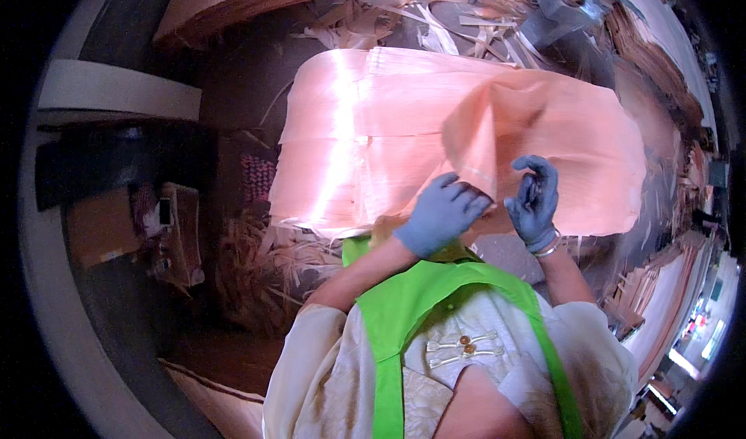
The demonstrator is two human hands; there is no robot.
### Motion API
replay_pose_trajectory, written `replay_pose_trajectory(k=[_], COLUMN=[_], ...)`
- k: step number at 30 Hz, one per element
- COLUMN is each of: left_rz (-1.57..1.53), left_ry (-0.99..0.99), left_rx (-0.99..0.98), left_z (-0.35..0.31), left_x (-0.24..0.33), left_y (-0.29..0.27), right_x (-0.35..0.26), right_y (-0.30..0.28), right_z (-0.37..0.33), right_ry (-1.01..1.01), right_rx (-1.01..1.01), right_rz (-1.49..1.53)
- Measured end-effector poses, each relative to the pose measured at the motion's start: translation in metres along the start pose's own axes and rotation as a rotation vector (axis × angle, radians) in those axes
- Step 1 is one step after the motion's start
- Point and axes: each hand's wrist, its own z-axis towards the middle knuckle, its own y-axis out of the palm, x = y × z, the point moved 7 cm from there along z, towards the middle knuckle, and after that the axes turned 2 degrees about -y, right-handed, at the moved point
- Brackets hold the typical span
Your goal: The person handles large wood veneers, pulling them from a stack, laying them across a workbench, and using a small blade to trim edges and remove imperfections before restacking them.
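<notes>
Sheets of thin, pale salmon-pink wood veneer lie in a broad layered pile across the centre of the frame; at centre right, a raised, buckled fold of the top sheet stands up from the rest and casts a shadow; the left hand, in a blue-grey fabric glove, is at the fold's lower edge with its fingers bent, though whether they pinch the veneer cannot be told; the right hand, in a matching blue-grey glove, is just right of it, thumb and fingers apart in a loose curve, with nothing seen in its grasp; a pale bracelet circles that wrist; the wearer's bright green apron nearly meets the pile's near edge, at lower centre.

Brittle-looking and thin, the sheet could split along its grain if the fold is bent too sharply or tugged from 1 side only; with the right hand apparently bearing none of it, the raised part could flop back and crease; a snag on the gloved fingers could tear the edge, and a hard pull might drag the sheets beneath out of line; loose tan veneer strips, strewn at upper centre, look easy to catch on.
</notes>
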Motion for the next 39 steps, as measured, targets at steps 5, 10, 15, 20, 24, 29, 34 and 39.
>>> replay_pose_trajectory(k=[5, 10, 15, 20, 24, 29, 34, 39], left_rz=[0.016, 0.001, -0.751, -0.946, -1.033, -1.132, -1.103, -1.063], left_ry=[0.011, -0.298, -1.092, -1.033, -1.015, -1.000, -1.036, -1.032], left_rx=[-0.094, -0.175, 0.378, 0.407, 0.419, 0.429, 0.416, 0.414], left_z=[-0.004, -0.031, -0.087, -0.090, -0.080, -0.073, -0.070, -0.064], left_x=[0.013, -0.028, -0.120, -0.134, -0.130, -0.131, -0.132, -0.133], left_y=[0.011, 0.025, 0.004, -0.021, -0.029, -0.032, -0.030, -0.027], right_x=[-0.005, 0.024, 0.076, 0.140, 0.169, 0.151, 0.125, 0.100], right_y=[0.019, 0.028, 0.015, 0.021, 0.023, 0.033, 0.066, 0.090], right_z=[-0.009, 0.010, 0.013, -0.014, -0.020, -0.006, 0.003, 0.003], right_ry=[0.063, 0.232, 0.440, 0.628, 0.495, 0.082, 0.162, 0.329], right_rx=[-0.079, 0.015, 0.149, 0.024, -0.018, -0.108, -0.307, -0.563], right_rz=[-0.199, 0.036, 0.294, 0.356, -0.036, -0.194, -0.088, 0.069])
